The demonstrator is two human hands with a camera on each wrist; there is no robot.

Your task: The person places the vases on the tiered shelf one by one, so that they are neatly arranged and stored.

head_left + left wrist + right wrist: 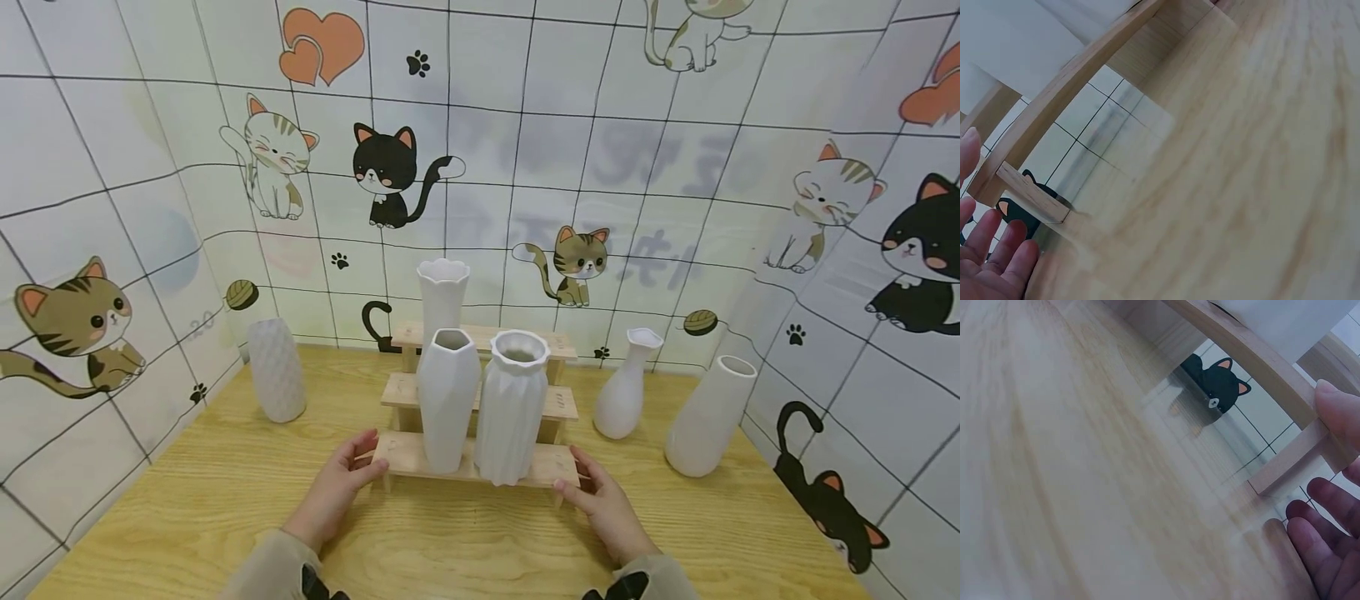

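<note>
A three-step wooden stand (403, 454) stands in the middle of the table. My left hand (341, 483) holds the left end of its lowest step, with the thumb at the front edge and the other fingers behind the end. At the right end, my right hand (603, 500) grips the same step, thumb (1335, 409) against the board and fingers below. A faceted white vase (448, 404) and a ribbed white vase (512, 421) with a scalloped rim stand on the lowest step. Behind them rises a taller white vase (442, 292) with a wavy rim, its lower part hidden.
A textured white vase (276, 371) stands to the left on the wooden table (450, 542). On the right are a narrow-necked white vase (622, 396) and a slanted white vase (708, 421). A cat-printed cloth wall (495, 183) encloses the back and sides.
</note>
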